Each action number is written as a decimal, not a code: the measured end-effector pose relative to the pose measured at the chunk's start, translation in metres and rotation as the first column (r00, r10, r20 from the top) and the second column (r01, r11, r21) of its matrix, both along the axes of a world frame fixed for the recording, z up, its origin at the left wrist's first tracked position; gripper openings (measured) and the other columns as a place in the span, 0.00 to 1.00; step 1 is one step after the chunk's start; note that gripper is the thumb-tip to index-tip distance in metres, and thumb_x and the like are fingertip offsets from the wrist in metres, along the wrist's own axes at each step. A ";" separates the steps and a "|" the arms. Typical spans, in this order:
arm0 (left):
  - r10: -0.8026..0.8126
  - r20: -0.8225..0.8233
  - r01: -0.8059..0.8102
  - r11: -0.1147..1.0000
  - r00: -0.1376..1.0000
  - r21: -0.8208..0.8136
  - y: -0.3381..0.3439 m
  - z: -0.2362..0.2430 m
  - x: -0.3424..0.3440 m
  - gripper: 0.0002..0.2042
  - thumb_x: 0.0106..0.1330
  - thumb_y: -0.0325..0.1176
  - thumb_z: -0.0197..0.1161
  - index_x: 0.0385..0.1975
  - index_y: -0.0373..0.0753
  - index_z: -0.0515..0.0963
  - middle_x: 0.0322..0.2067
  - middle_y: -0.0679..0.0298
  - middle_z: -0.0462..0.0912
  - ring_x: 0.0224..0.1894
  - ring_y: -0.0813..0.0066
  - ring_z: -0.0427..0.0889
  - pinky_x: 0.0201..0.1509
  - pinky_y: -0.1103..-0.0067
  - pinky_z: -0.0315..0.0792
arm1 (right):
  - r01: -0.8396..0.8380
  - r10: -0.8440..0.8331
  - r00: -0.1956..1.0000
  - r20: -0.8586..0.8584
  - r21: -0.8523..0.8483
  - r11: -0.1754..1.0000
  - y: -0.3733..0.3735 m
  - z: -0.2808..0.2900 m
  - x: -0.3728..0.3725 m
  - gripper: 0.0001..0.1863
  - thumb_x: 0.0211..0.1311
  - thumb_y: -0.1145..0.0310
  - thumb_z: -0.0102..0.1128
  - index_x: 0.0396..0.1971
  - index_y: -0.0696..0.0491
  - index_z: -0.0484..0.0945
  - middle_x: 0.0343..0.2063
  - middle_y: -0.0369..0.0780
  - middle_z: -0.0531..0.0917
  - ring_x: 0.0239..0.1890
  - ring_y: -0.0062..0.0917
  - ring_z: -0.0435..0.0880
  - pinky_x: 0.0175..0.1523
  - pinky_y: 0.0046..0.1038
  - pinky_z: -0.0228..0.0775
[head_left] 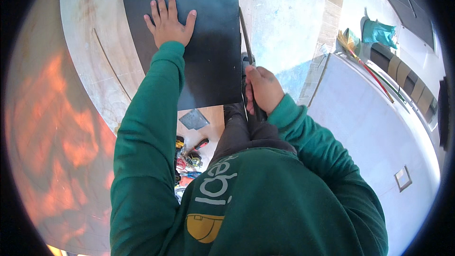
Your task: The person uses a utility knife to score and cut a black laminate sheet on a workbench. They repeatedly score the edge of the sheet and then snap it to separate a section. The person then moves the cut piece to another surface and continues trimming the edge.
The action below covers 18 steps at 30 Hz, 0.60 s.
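Note:
A black flat board (pixel 208 52) lies in front of me, its near end overhanging the floor. My left hand (pixel 171 24) presses flat on it, fingers spread and holding nothing. My right hand (pixel 262 87) is closed around the dark handle of what looks like a handsaw (pixel 245 33). Its long narrow blade shows almost edge-on and runs away from me along the board's right edge. Whether the blade is in the board or only beside it, I cannot tell. Part of the handle is hidden by my fingers.
Beneath the board's near end, several hand tools (pixel 192 154) and a grey flat piece (pixel 194 119) lie by my legs. A pale marbled panel (pixel 95 23) is at the left. On the right stand a white wall (pixel 374 128), a broom (pixel 350 42) and a teal bag (pixel 378 33).

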<state>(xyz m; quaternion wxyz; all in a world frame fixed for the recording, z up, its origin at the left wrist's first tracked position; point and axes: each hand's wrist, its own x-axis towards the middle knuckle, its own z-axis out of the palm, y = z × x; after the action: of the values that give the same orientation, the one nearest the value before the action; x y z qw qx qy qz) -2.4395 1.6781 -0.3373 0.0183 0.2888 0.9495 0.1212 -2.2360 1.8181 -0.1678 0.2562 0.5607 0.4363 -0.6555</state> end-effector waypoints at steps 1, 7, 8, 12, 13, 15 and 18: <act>0.001 0.001 -0.001 1.000 1.000 0.000 0.000 0.001 0.001 0.39 0.65 0.64 0.49 0.73 0.50 0.57 0.75 0.58 0.50 0.77 0.57 0.44 0.76 0.52 0.32 | -0.015 0.015 1.000 -0.007 0.016 1.000 -0.007 -0.008 0.006 0.21 0.75 0.55 0.42 0.33 0.60 0.67 0.14 0.42 0.71 0.09 0.33 0.74 0.14 0.36 0.70; -0.020 0.015 0.020 1.000 1.000 -0.007 0.003 0.003 0.001 0.39 0.65 0.65 0.49 0.73 0.50 0.57 0.75 0.58 0.49 0.77 0.57 0.43 0.77 0.52 0.32 | -0.119 0.117 0.990 0.077 0.021 0.993 0.008 -0.052 0.000 0.22 0.76 0.55 0.41 0.39 0.63 0.69 0.15 0.42 0.73 0.11 0.33 0.77 0.14 0.35 0.71; -0.015 0.013 0.015 1.000 1.000 -0.013 0.004 0.002 -0.001 0.39 0.65 0.65 0.49 0.73 0.49 0.58 0.75 0.58 0.48 0.77 0.57 0.43 0.77 0.53 0.32 | -0.098 0.096 0.994 0.049 0.019 0.995 0.012 -0.040 -0.002 0.22 0.76 0.54 0.41 0.38 0.63 0.69 0.16 0.42 0.73 0.11 0.33 0.77 0.14 0.35 0.71; -0.005 0.001 0.005 1.000 1.000 -0.016 0.002 0.002 0.001 0.40 0.65 0.65 0.49 0.73 0.49 0.57 0.75 0.58 0.48 0.77 0.57 0.42 0.77 0.53 0.32 | -0.029 0.029 1.000 -0.008 -0.010 1.000 -0.002 -0.003 0.002 0.23 0.75 0.52 0.42 0.38 0.62 0.70 0.17 0.42 0.73 0.11 0.32 0.76 0.15 0.34 0.72; -0.003 0.000 0.003 1.000 1.000 -0.015 0.003 0.002 0.001 0.40 0.65 0.65 0.49 0.73 0.49 0.57 0.75 0.58 0.48 0.77 0.57 0.42 0.77 0.53 0.32 | -0.020 0.020 1.000 -0.013 -0.013 1.000 -0.005 -0.003 0.002 0.24 0.75 0.52 0.42 0.38 0.62 0.70 0.17 0.42 0.73 0.11 0.32 0.76 0.15 0.34 0.72; -0.023 0.005 0.023 1.000 1.000 -0.012 0.006 0.004 0.002 0.39 0.65 0.65 0.49 0.73 0.50 0.57 0.75 0.58 0.48 0.77 0.57 0.42 0.77 0.53 0.32 | -0.071 0.072 0.994 0.078 -0.014 0.997 0.003 -0.041 -0.001 0.23 0.75 0.52 0.43 0.37 0.61 0.70 0.16 0.42 0.73 0.11 0.32 0.76 0.15 0.34 0.71; -0.030 -0.007 0.030 0.999 1.000 -0.021 0.004 -0.001 0.000 0.39 0.65 0.65 0.48 0.73 0.50 0.57 0.75 0.58 0.49 0.77 0.57 0.43 0.77 0.53 0.32 | -0.038 0.042 0.994 0.104 -0.049 0.998 0.013 -0.053 -0.007 0.21 0.75 0.53 0.45 0.37 0.60 0.70 0.16 0.41 0.73 0.11 0.33 0.76 0.14 0.35 0.71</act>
<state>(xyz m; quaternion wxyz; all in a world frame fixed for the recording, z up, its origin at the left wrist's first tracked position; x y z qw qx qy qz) -2.4391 1.6824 -0.3384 0.0199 0.3032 0.9464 0.1098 -2.2425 1.8312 -0.2204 0.3048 0.5793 0.4180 -0.6299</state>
